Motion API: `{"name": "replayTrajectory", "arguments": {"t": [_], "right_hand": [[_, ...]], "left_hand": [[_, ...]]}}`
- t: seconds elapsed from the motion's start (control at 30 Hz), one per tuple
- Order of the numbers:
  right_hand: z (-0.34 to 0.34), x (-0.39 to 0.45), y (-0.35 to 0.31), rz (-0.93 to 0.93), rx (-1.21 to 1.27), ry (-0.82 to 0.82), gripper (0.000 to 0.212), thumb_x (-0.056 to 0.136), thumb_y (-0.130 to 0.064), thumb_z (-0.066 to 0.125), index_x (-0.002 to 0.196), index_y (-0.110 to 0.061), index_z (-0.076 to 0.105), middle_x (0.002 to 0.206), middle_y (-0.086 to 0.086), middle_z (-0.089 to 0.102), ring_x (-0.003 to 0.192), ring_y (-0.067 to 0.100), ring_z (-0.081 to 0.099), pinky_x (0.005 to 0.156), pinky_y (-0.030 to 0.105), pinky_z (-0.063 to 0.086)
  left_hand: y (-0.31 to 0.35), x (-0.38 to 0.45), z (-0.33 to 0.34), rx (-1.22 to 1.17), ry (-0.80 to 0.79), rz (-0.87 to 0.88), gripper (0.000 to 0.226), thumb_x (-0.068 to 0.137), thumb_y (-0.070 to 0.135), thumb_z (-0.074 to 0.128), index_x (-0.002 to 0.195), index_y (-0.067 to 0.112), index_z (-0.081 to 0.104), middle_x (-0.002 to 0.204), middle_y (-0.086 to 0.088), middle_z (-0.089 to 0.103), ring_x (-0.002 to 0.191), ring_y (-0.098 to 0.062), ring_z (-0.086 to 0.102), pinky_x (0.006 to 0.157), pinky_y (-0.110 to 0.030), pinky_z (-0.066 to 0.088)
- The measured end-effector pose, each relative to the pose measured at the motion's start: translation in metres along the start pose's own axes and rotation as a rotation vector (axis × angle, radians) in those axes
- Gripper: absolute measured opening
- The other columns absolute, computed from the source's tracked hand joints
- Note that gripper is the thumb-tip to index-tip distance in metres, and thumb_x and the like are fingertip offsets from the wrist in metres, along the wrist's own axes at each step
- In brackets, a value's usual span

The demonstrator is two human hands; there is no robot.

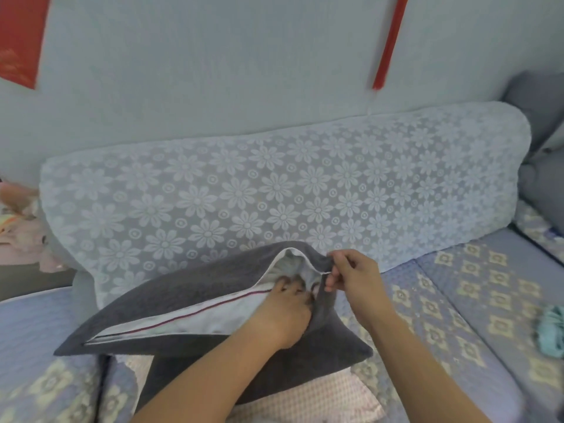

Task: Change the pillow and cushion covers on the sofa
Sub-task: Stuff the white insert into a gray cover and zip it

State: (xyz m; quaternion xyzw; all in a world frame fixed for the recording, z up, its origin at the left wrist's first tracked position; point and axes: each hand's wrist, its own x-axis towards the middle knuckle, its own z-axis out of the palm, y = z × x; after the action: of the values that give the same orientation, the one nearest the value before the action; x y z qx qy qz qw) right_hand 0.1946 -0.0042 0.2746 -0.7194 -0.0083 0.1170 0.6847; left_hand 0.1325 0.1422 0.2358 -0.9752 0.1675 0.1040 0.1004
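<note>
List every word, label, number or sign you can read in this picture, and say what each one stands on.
None can be read.
Red paper on the wall, top left: faint marks near its lower edge, too blurred to read.
Red hanging strip on the wall: no text visible.
Grey cushion cover, sofa back cover and seat covers: only patterns, no lettering.

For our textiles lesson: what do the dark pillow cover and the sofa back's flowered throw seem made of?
Dark pillow cover: probably soft woven or knitted fabric, matte grey, drapes and folds.
Flowered throw: seemingly lace, pale daisy pattern with openwork gaps.
</note>
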Motion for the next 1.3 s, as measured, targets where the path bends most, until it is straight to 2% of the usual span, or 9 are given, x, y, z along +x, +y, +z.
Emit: {"name": "replayTrajectory", "arguments": {"t": [0.13, 0.23, 0.33, 0.57, 0.77, 0.97, 1.07, 1.13, 1.3], "right_hand": [[0.016, 0.002, -0.008, 0.03, -0.133, -0.064, 0.022, 0.103, -0.013, 0.052, 0.095, 0.001, 0.067, 0.058, 0.008, 0.054, 0.052, 0.018, 0.055, 0.05, 0.025, 0.051], [-0.001, 0.011, -0.011, 0.029, -0.306, -0.15, 0.018, 0.102, -0.019, 0.056, 0.096, -0.007, 0.068, 0.06, 0.008, 0.057, 0.052, 0.015, 0.054, 0.052, 0.024, 0.049], [-0.02, 0.012, -0.01, -0.002, -0.353, -0.182, 0.008, 0.098, -0.018, 0.062, 0.097, -0.016, 0.071, 0.067, 0.008, 0.061, 0.055, 0.013, 0.054, 0.054, 0.026, 0.048], [-0.033, 0.006, -0.003, -0.01, -0.379, -0.112, 0.019, 0.097, -0.018, 0.062, 0.085, -0.005, 0.067, 0.061, 0.008, 0.058, 0.056, 0.018, 0.052, 0.058, 0.032, 0.045], [-0.046, 0.001, -0.002, 0.224, 0.002, -0.095, 0.013, 0.097, -0.002, 0.054, 0.09, 0.004, 0.063, 0.053, 0.002, 0.035, 0.048, 0.017, 0.034, 0.045, 0.028, 0.033], [-0.036, -0.011, 0.009, 0.239, 0.023, -0.126, 0.014, 0.1, -0.001, 0.05, 0.105, 0.005, 0.062, 0.054, 0.003, 0.037, 0.048, 0.016, 0.037, 0.048, 0.029, 0.036], [-0.033, -0.013, 0.015, 0.124, -0.228, -0.168, 0.023, 0.099, -0.011, 0.057, 0.122, -0.011, 0.06, 0.067, 0.0, 0.056, 0.056, 0.011, 0.05, 0.059, 0.027, 0.044], [-0.037, -0.013, 0.019, -0.029, -0.546, -0.252, 0.037, 0.095, -0.018, 0.064, 0.131, -0.025, 0.056, 0.097, -0.009, 0.065, 0.08, 0.003, 0.059, 0.075, 0.02, 0.045], [-0.056, -0.001, 0.043, -0.37, -0.871, -0.231, 0.051, 0.083, -0.014, 0.078, 0.127, -0.034, 0.064, 0.114, -0.009, 0.045, 0.1, 0.009, 0.049, 0.093, 0.022, 0.039]], "left_hand": [[-0.004, -0.019, 0.018, -0.137, -0.038, -0.019, 0.058, 0.101, 0.022, 0.043, 0.157, 0.013, 0.029, 0.165, -0.009, 0.024, 0.156, -0.033, 0.001, 0.125, -0.049, 0.001], [0.001, -0.045, 0.026, -0.507, 0.396, -0.115, 0.053, 0.101, 0.019, 0.043, 0.152, 0.032, 0.038, 0.167, -0.002, 0.022, 0.156, -0.027, 0.004, 0.126, -0.045, 0.008], [-0.003, -0.069, 0.034, -0.693, 0.701, -0.235, 0.049, 0.094, 0.008, 0.053, 0.138, 0.027, 0.061, 0.158, 0.0, 0.041, 0.15, -0.019, 0.027, 0.121, -0.041, 0.03], [-0.03, -0.075, 0.033, -0.522, 0.337, -0.431, 0.047, 0.101, 0.045, 0.05, 0.147, 0.048, 0.042, 0.169, 0.0, -0.012, 0.154, -0.032, -0.014, 0.127, -0.048, 0.0], [0.007, -0.021, 0.014, -0.058, 0.38, 0.091, 0.062, 0.092, 0.016, 0.055, 0.15, 0.026, 0.036, 0.161, -0.006, 0.029, 0.15, -0.04, 0.016, 0.124, -0.058, 0.003], [0.024, 0.013, -0.015, -0.072, 0.14, -0.165, 0.063, 0.103, 0.033, 0.041, 0.16, 0.02, 0.018, 0.166, -0.003, 0.023, 0.153, -0.035, 0.007, 0.124, -0.054, -0.006], [0.039, 0.003, -0.017, -0.123, 0.107, -0.149, 0.065, 0.102, 0.032, 0.045, 0.16, 0.019, 0.018, 0.166, -0.007, 0.019, 0.152, -0.039, 0.004, 0.123, -0.055, -0.006], [0.037, -0.004, -0.005, -0.215, 0.14, -0.144, 0.064, 0.101, 0.027, 0.045, 0.16, 0.023, 0.02, 0.165, -0.009, 0.02, 0.153, -0.038, 0.004, 0.124, -0.055, -0.006], [0.016, -0.037, 0.019, -0.669, 0.489, -0.174, 0.063, 0.092, 0.015, 0.046, 0.152, 0.03, 0.039, 0.158, 0.008, 0.032, 0.151, -0.022, 0.016, 0.124, -0.046, 0.016]]}}
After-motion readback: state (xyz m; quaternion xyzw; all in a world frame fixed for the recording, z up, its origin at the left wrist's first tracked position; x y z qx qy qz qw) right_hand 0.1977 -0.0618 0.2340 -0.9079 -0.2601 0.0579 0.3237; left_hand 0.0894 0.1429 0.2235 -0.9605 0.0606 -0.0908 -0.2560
